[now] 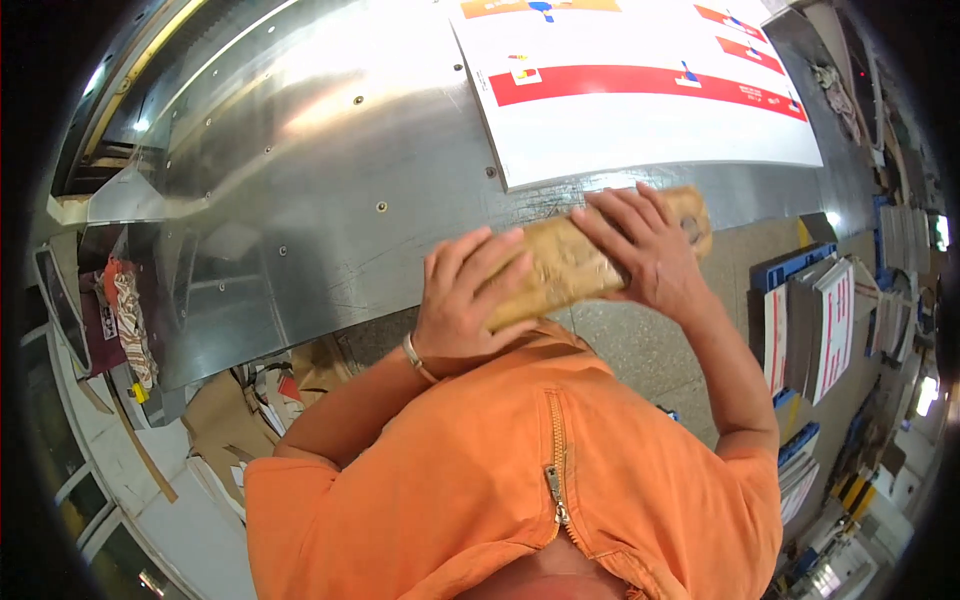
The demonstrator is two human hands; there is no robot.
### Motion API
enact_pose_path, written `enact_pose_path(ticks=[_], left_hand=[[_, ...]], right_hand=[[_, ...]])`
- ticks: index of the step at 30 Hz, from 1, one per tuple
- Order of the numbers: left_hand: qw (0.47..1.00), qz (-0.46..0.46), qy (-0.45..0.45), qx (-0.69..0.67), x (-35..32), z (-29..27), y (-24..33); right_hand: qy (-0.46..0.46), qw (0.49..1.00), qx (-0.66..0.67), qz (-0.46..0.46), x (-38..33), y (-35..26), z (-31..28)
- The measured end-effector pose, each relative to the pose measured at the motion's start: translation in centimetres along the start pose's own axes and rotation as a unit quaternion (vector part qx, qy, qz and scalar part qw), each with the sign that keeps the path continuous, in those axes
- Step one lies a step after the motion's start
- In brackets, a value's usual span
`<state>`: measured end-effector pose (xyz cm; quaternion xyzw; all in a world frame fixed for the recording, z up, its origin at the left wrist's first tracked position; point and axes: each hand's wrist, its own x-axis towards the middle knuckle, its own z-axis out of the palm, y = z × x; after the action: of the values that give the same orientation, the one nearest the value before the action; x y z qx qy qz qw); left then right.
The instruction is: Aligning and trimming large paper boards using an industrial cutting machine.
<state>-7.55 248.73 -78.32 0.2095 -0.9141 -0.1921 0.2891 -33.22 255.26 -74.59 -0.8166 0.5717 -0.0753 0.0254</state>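
Observation:
A long brown block with rounded ends (565, 262), wrapped in what looks like shiny tape, is held in front of my body at the table's near edge. My left hand (468, 295) grips its left end, fingers laid over the top and thumb along the near side. My right hand (648, 248) wraps over it towards the right end, with fingertips at the far edge. A darker round patch shows on the block beyond that hand. Just past the block lies a stack of white printed sheets (650, 135) with red and orange bands.
The metal table (330, 220), dotted with small round fittings, stretches away to the left. Boards stacked by a blue pallet (820, 325) stand on the floor at right. Brown paper and cardboard scraps (235, 415) lie below the table at left. A crumpled cloth (130, 320) hangs farther left.

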Motion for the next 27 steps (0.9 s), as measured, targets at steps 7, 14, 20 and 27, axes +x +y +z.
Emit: enact_pose_path(ticks=[7,14,20,27], left_hand=[[1.000,-0.018,-0.011,-0.006,4.9,1.3,-2.6],[1.000,0.011,0.005,0.007,3.1,1.8,0.5],[1.000,-0.012,-0.010,-0.018,6.3,3.0,-1.3],[0.998,0.048,0.029,0.015,4.5,3.0,1.6]], right_hand=[[0.003,1.000,0.003,-0.001,2.0,4.9,-0.3],[0.007,1.000,-0.010,0.016,-0.6,3.1,-0.5],[0.045,0.998,0.026,0.019,0.8,6.1,-1.2],[0.030,0.999,0.001,0.019,-2.3,4.5,-1.1]])
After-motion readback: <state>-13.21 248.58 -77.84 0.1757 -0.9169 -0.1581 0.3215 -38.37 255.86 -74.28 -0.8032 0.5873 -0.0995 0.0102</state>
